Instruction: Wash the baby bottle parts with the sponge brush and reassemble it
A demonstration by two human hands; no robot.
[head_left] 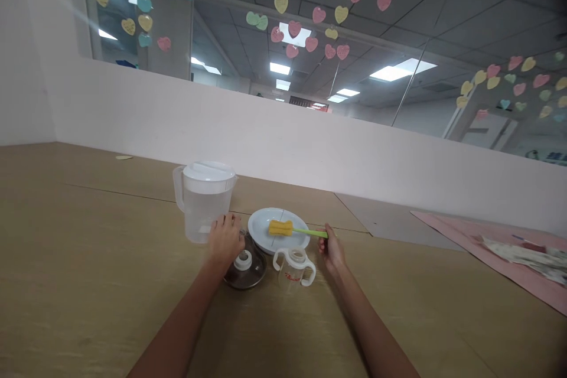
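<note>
A yellow sponge brush (280, 228) with a green handle lies over a white plate (261, 218); my right hand (331, 248) is closed around the handle's end. My left hand (227, 241) reaches over the left edge of a dark round dish (254, 271), its fingers bent near a small part at the rim that is mostly hidden. Inside this dish sits a white ring (243, 260). Just in front of the plate stands a clear baby bottle (290, 274) with two white handles and an open top.
A lidded clear pitcher (206, 209) holding liquid stands behind my left hand. At the far right, a pink sheet (478, 254) carries crumpled pale material (527, 257). A white wall (283, 147) rises behind the table (110, 266).
</note>
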